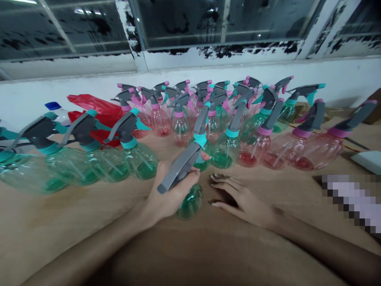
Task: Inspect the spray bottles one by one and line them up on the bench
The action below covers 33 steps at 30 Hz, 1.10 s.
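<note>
Left hand (171,194) is closed round the neck of a green spray bottle (190,202) that stands on the wooden table (89,230) in front of the rows of spray bottles (139,159), forearm low. Right hand (242,200) lies flat and empty just beside it, fingers extended. I judge the grey trigger head (180,169) is being seated; the next move calls for a steadied bottle.

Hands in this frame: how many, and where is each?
2. The left hand grips a green spray bottle; the right hand rests on the table just right of it. No others show.
</note>
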{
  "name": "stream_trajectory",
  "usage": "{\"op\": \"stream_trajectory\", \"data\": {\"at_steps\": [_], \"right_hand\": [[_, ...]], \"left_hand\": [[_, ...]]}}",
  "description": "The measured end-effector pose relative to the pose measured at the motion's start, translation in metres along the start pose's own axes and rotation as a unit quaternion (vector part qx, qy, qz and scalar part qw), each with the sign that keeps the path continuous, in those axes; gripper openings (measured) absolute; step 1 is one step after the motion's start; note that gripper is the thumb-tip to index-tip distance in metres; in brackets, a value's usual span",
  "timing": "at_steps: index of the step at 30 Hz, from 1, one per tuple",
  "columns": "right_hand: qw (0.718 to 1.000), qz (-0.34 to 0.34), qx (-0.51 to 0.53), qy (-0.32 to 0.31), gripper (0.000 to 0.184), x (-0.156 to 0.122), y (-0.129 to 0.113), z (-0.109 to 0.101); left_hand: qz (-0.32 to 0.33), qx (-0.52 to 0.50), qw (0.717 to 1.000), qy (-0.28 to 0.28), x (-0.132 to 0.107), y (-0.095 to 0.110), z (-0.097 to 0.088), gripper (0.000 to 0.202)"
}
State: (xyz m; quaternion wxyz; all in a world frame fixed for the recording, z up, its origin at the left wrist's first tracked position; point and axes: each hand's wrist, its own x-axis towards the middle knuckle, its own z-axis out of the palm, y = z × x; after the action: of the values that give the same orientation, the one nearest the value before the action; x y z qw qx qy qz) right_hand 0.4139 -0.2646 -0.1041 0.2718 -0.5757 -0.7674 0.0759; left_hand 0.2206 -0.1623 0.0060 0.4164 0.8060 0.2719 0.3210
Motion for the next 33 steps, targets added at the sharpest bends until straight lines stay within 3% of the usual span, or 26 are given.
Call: {"op": "stream_trajectory", "data": {"at_steps": [7, 11, 16, 19, 33], "right_hand": [[1.0, 0.006, 0.001, -0.004, 0.043, 0.0003, 0.0, 0.0001], [1.0, 0.009, 0.001, -0.004, 0.045, 0.0004, -0.0008, -0.0006], [1.0, 0.001, 0.003, -0.002, 0.044, 0.0008, -0.0009, -0.0012], [1.0, 0.0, 0.002, 0.003, 0.044, 0.0011, -0.001, -0.0011], [1.0, 0.008, -0.008, -0.005, 0.044, 0.001, -0.0028, -0.0012]], "left_hand": [[0.032, -0.013, 0.999, -0.014, 0.0033, 0.0046, -0.0053, 0.013], [0.001, -0.017, 0.999, -0.031, 0.0041, 0.0001, -0.0057, 0.017], [-0.016, -0.009, 1.0, -0.002, 0.002, -0.0014, -0.0025, 0.018], [-0.031, 0.022, 0.999, 0.009, 0.0009, 0.0032, -0.0011, 0.031], [0.0, 0.054, 0.998, 0.04, 0.0018, 0.0023, 0.0015, 0.042]]}}
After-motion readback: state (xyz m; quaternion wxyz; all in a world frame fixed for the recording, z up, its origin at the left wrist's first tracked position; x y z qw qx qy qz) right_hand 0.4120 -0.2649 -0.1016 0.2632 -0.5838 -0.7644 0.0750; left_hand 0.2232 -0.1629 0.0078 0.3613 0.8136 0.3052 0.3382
